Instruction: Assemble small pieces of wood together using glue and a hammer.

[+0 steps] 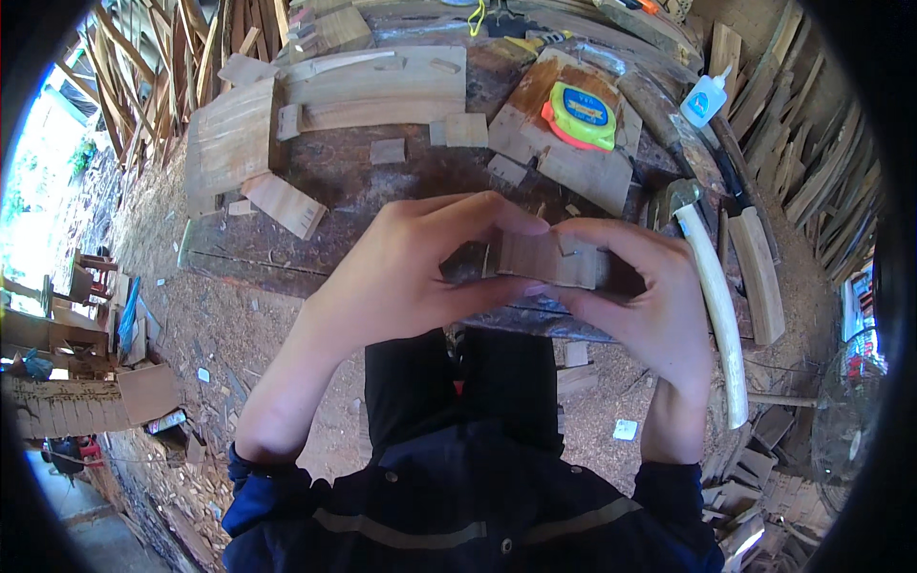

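Note:
Between my two hands, over the near edge of the workbench, is a small rectangular wooden block. My left hand pinches its left end, thumb below and fingers above. My right hand grips the right end in the same way. A thin sliver of wood seems to stand up near the block's top edge, by the fingertips; its other end is hidden. To the right of my right hand lies a long, pale, curved wooden handle, which looks like a hammer's.
Wooden boards and small offcuts lie across the bench. A yellow-green tape measure rests on a brown board at the back right, near a white glue bottle. Wood scraps and shavings cover the floor. A fan stands at the right.

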Available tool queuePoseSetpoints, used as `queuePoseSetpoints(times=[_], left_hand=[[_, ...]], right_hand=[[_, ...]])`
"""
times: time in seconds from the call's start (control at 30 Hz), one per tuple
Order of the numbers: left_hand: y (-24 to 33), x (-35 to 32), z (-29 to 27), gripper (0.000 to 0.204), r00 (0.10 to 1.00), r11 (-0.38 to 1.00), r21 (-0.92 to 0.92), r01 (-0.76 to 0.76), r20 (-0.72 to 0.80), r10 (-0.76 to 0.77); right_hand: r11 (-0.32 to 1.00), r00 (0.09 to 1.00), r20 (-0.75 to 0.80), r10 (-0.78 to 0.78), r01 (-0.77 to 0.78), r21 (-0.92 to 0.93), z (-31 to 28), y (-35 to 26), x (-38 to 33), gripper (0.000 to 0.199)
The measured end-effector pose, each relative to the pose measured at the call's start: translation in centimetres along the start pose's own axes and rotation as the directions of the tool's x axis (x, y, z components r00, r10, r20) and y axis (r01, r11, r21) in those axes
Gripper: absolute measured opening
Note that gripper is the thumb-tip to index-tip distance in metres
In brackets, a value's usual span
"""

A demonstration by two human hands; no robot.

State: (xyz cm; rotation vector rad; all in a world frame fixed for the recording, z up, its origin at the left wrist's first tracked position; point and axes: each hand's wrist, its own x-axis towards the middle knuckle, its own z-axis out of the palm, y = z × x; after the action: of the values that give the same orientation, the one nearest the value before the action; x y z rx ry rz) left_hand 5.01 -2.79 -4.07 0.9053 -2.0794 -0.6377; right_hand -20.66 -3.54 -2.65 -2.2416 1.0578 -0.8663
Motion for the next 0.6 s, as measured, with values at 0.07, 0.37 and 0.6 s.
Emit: queuePoseSetpoints(times=[0.07, 0.37, 0.6], left_hand=[[0.2, -0.6, 0.3, 0.047, 1.000, 1.000, 0.000, 0.013, -0.027, -0.013], [3.5, -7.3, -0.4, 0.046, 0.967, 0.970, 0.204, 0.130, -0.244, -0.078], [5.1, -14.2, -0.2, 0.044, 0.831, 0.906, 0.259, 0.333, -0.536, -0.152]], right_hand=[[0.999, 0.999, 0.027, -0.035, 0.034, 0.023, 0.0, 0.3, 0.2, 0.049], [0.960, 0.936, 0.223, -0.271, 0.246, 0.137, 2.9, -1.4, 2.8, 0.047], [0.813, 0.791, 0.205, -0.577, 0.533, 0.234, 8.1, -4.0, 5.6, 0.034]])
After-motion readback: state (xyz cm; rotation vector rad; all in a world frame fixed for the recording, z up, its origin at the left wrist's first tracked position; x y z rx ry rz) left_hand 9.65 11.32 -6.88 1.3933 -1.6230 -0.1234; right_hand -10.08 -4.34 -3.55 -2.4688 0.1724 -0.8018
